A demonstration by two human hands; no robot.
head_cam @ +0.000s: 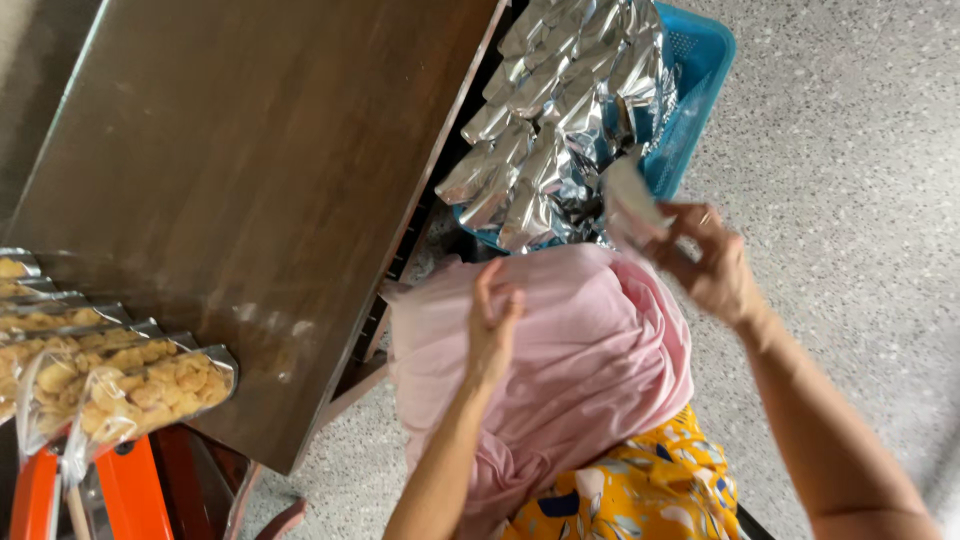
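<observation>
The right hand (712, 265) pinches a silver foil pouch (630, 200) just above the blue basket (700, 60); the left hand (492, 325) rests open on pink cloth (590, 350).

basket (700, 60) was blue | pouches (560, 110) in it silver | cloth (580, 350) below it pink | garment (650, 490) yellow, floral

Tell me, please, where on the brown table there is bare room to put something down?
The brown table is bare across its middle and far part, from the row of clear snack bags at its near left corner to the edge beside the blue basket. The basket is crowded with silver foil pouches. The right hand holds one pouch above the pink cloth.
</observation>
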